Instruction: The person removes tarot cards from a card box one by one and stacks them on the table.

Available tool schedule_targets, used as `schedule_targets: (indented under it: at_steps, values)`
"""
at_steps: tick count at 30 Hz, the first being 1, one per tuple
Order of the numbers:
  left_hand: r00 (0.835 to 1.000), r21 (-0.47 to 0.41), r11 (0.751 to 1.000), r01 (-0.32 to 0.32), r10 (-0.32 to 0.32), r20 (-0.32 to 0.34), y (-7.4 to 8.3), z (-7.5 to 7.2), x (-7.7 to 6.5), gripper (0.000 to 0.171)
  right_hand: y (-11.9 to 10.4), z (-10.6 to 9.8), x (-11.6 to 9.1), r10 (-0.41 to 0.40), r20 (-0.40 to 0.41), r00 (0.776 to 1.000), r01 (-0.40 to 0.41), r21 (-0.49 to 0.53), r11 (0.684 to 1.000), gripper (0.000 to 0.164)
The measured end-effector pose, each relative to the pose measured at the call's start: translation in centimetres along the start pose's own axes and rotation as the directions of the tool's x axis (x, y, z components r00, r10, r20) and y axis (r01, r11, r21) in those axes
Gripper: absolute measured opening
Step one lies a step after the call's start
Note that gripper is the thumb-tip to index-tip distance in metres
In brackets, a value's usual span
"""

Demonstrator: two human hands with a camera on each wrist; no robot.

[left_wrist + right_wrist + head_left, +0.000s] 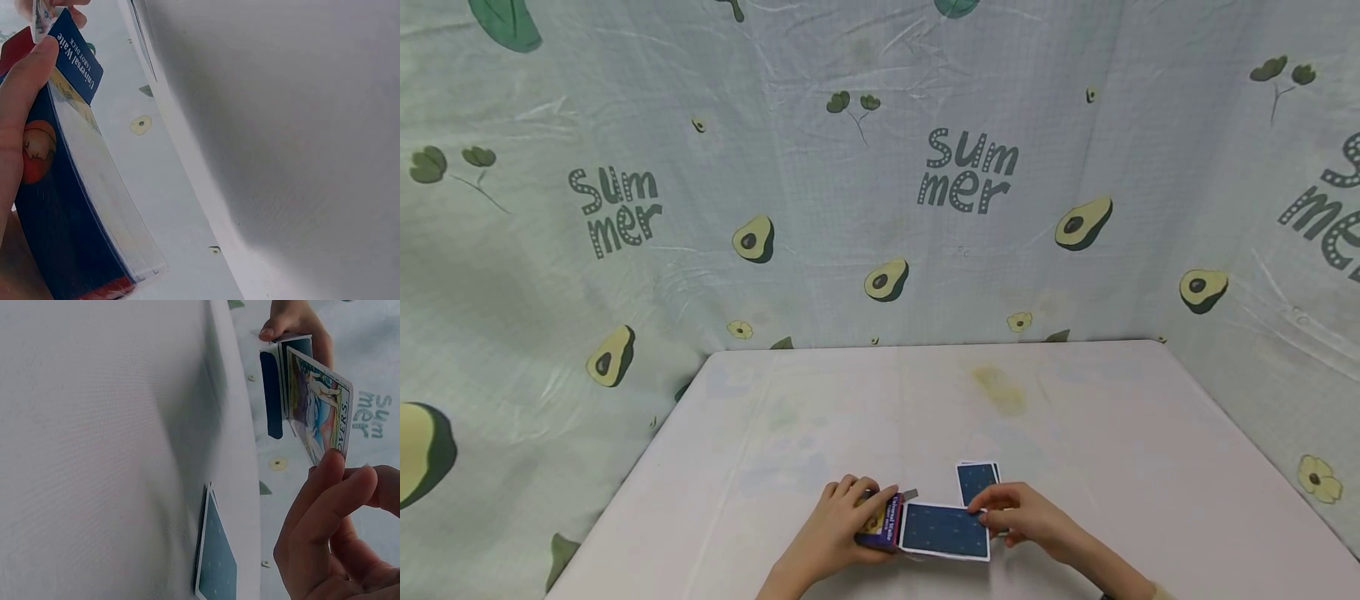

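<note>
- I see the left hand (841, 529) gripping the tarot box (891, 523), mouth toward three o'clock, I judge to steady it facing the other hand.
- The right hand (1028, 518) pinches a blue-backed card (943, 532) near one corner, probably to keep its near end free.
- That card spans between: three o'clock from the left, nine from the right; whether it enters the box, I cannot tell.
- Loose cards (976, 482) lie at ten o'clock from the right hand.

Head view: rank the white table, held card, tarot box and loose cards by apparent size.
1. White table
2. Held card
3. Tarot box and loose cards: both partly covered, too alike to rank.
</note>
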State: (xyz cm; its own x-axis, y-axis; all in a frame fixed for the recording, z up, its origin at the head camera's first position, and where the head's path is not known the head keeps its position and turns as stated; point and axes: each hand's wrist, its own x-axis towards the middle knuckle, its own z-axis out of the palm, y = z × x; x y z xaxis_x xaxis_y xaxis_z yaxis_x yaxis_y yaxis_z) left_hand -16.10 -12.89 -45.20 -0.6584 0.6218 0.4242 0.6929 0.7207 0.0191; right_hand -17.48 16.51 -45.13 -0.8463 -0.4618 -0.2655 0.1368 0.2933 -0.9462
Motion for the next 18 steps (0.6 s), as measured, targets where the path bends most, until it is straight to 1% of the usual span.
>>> schedule_targets:
  at_steps: [3,7,13,18]
  values:
    - [1.0,0.0,1.0,-0.001,0.001,-0.008,0.0,-0.1,-0.1,0.075,0.1,-0.3,-0.2,0.009,-0.012,1.0,-0.009,0.002,1.0,0.028]
    - [1.0,-0.005,1.0,0.013,-0.013,-0.002,-0.1,-0.2,0.0,0.075,0.2,-0.7,-0.3,0.007,-0.013,1.0,-0.006,0.018,1.0,0.03]
    - [0.999,-0.008,0.999,0.036,-0.036,0.008,-0.3,-0.4,-0.1,0.076,0.6,-1.5,-0.7,-0.017,-0.002,1.0,0.017,0.05,0.999,0.031]
    - [0.998,-0.037,0.997,0.061,-0.06,0.036,-0.5,-0.4,-0.3,0.074,0.9,-1.9,-1.1,-0.049,0.014,0.999,0.048,0.075,0.996,0.033]
